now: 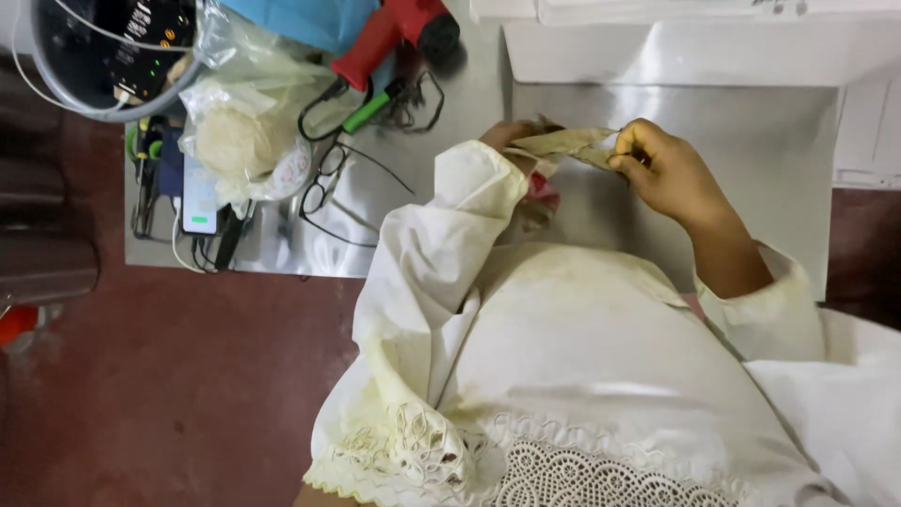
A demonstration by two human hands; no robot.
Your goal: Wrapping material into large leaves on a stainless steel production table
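Above the steel table (pixel 732 178), left hand (pixel 511 136) and right hand (pixel 662 169) each pinch one end of a tan, crumpled strip (pixel 568 143), stretched between them. Judged best: even tension, grips near the ends. Spectacles (pixel 324 183) and red tool (pixel 394 33) lie left of the strip

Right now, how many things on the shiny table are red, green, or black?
Red: 1, the heat gun
Green: 1, the green-handled tool
Black: 1, the pair of eyeglasses
Total: 3

Both hands, left hand and right hand, hold a tan strip.
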